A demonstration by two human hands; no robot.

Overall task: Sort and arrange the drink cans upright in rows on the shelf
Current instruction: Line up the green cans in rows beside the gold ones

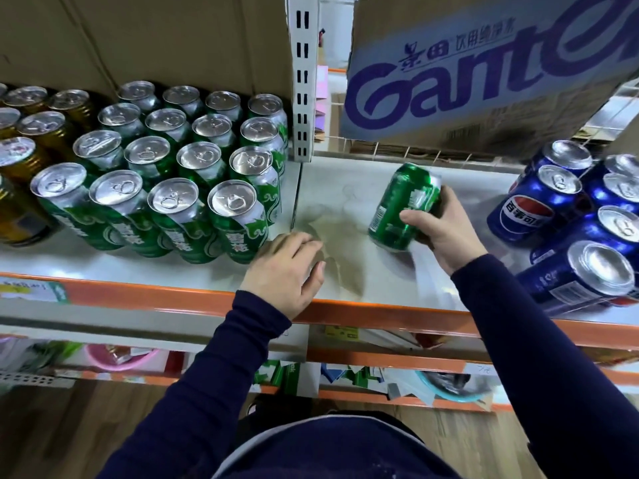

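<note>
My right hand point(442, 233) grips a green can point(403, 205) tilted over the bare middle of the grey shelf point(345, 209). My left hand point(287, 271) rests palm down on the shelf's front part, fingers loosely spread, holding nothing, just right of the front green can point(238, 223). Several green cans point(179, 157) stand upright in rows on the left. Gold cans point(24, 160) stand at the far left. Blue cola cans point(560, 202) stand in rows at the right.
A white slotted upright post point(304, 77) splits the shelf at the back. A cardboard box with blue lettering point(484, 67) hangs over the right back, another carton point(155, 39) over the left. The orange front rail point(363, 316) edges the shelf; lower shelves hold bowls and packets.
</note>
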